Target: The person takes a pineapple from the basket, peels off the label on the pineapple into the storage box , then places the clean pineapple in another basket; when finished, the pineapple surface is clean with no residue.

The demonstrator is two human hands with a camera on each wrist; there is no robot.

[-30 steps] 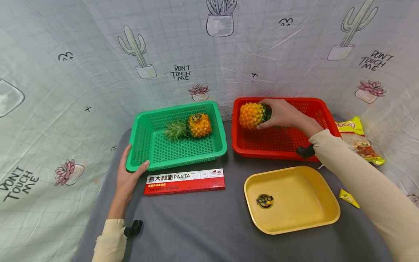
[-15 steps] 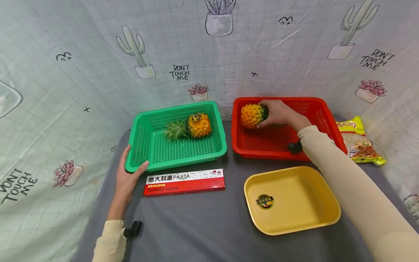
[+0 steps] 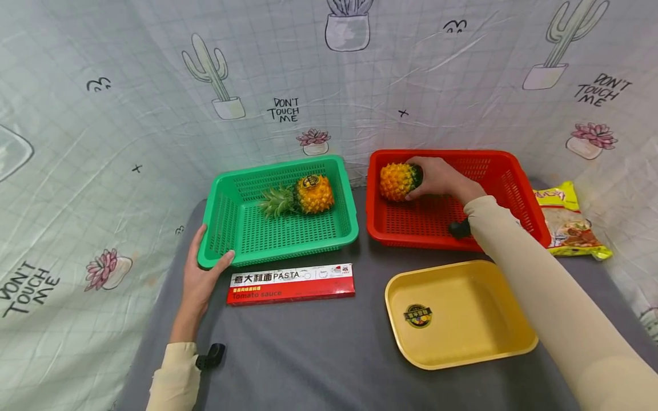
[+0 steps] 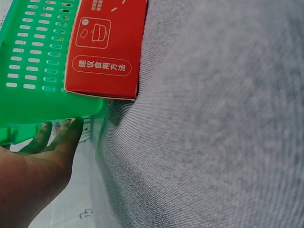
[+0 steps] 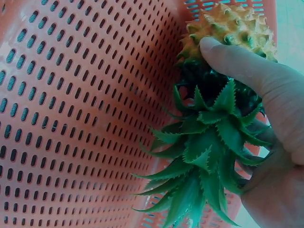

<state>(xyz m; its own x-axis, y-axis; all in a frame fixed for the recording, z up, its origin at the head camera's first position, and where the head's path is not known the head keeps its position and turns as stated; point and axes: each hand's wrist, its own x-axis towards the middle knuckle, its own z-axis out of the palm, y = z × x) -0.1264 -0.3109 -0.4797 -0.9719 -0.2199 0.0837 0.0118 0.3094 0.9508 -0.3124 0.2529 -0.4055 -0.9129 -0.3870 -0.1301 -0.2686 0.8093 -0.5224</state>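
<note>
Orange, knobbly, the held pineapple (image 3: pixel 396 182) has serrated green leaves (image 5: pixel 204 142).

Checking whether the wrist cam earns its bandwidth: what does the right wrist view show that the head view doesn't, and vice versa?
Only right wrist: the held pineapple's leafy crown plainly spread out; in the head view the hand largely hides it.

Only head: left hand at the green basket, second pineapple, pasta box, yellow tray, yellow-ended bag.

Both: right hand gripping the held pineapple in the red basket.
</note>
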